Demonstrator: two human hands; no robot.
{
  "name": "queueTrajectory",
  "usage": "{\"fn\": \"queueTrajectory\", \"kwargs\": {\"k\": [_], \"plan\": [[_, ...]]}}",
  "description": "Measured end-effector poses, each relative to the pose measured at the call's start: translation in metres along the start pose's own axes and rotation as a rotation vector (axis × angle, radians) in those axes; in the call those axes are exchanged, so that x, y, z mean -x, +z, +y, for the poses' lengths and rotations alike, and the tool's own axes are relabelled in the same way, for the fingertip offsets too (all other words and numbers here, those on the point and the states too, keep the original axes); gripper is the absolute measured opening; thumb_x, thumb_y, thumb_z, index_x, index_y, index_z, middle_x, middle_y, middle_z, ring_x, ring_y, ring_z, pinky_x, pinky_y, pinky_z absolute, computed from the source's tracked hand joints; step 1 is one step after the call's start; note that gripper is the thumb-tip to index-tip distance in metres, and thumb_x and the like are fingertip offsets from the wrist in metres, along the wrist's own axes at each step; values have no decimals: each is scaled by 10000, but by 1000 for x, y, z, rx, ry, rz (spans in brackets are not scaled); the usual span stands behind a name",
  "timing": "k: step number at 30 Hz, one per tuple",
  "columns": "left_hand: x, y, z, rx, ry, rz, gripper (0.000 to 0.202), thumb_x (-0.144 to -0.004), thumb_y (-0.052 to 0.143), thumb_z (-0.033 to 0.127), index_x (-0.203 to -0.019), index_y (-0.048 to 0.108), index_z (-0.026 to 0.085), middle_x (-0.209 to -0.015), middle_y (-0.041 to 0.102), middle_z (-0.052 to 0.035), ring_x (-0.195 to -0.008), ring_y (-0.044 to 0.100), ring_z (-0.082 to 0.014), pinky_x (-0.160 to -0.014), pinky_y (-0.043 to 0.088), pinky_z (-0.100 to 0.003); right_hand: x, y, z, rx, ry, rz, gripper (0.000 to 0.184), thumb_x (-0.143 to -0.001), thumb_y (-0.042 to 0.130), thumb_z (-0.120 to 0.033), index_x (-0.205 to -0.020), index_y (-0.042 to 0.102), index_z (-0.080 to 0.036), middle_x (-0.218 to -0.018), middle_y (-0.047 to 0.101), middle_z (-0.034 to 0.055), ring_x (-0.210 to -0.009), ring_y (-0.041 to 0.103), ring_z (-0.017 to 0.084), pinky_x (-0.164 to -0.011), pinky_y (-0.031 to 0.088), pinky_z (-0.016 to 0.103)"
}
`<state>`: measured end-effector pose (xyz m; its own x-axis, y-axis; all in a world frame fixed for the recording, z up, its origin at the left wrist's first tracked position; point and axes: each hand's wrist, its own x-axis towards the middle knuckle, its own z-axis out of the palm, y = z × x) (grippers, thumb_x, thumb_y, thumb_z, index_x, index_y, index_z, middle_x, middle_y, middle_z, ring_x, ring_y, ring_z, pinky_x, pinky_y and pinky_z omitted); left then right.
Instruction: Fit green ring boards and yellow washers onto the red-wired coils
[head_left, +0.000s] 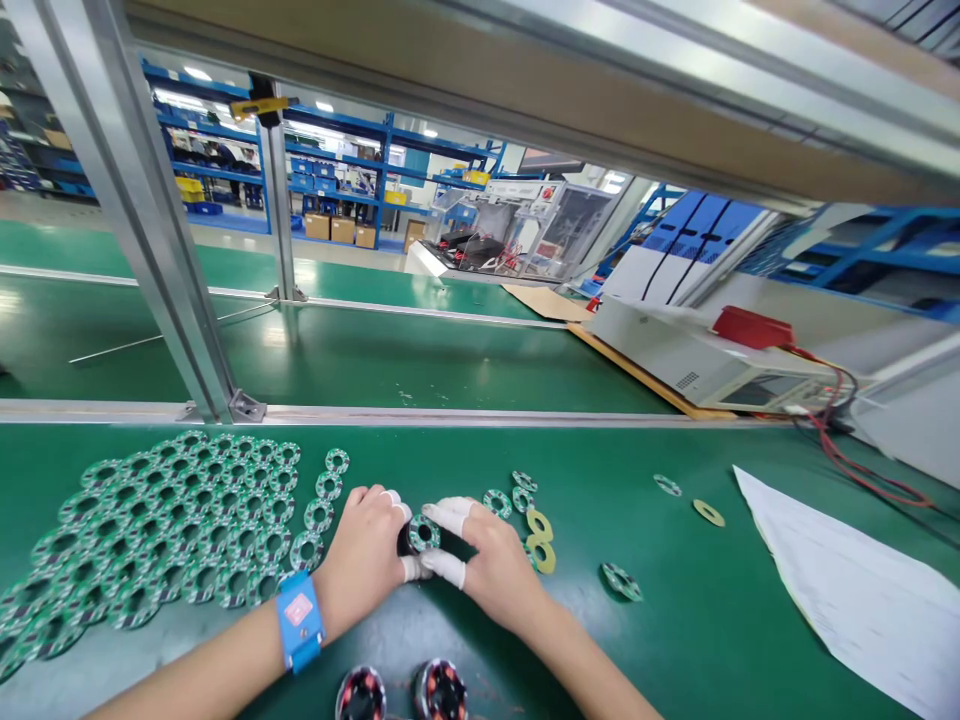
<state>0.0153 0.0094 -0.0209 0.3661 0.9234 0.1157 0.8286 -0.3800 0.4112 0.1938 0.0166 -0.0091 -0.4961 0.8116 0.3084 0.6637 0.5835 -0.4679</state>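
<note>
My left hand (366, 548), with a blue wrist strap (300, 620) on its wrist, is closed on the left side of a small ring-shaped circuit board (425, 533). White covers sit on some fingertips of both hands. From the other side my right hand (491, 560) pinches the same board between thumb and fingers. Something dark shows under the board at its left; I cannot make out what. Two round motor stators with copper windings, a left stator (361, 693) and a right stator (441, 690), stand at the near edge of the view.
Many ring boards (172, 520) lie in rows at left. Right of my hands are loose ring boards (497, 502) and yellow rings (540, 553). A white paper sheet (855, 590), a grey instrument (705, 350) and red cables (847, 460) lie farther right. A metal post (142, 210) rises at left.
</note>
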Motion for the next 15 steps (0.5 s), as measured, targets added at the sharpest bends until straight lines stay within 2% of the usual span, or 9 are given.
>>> {"fn": "queueTrajectory", "kwargs": {"k": [8,12,15], "plan": [[-1,0,-1,6,0,15,331,-797,564,499,-783,607,171,-843,611,-65,-858,507,-234,-767,324,-370,1,2,-5,47,24,15,253,-808,632,-340,-1019,690,-212,-929,703,80,-836,630,237,-714,525,333],[-2,0,-1,8,5,13,305,-803,568,468,-782,616,168,-836,615,-62,-855,509,-231,-764,325,-366,0,2,-10,181,64,-36,173,-785,657,-272,-931,711,-197,-873,699,90,-799,627,243,-681,514,326],[-2,0,-1,5,-4,5,250,-774,621,414,-767,617,164,-827,617,-55,-845,509,-226,-765,329,-363,-1,1,-12,152,88,-57,181,-757,675,-232,-929,703,-184,-883,690,88,-819,618,245,-705,509,333]]}}
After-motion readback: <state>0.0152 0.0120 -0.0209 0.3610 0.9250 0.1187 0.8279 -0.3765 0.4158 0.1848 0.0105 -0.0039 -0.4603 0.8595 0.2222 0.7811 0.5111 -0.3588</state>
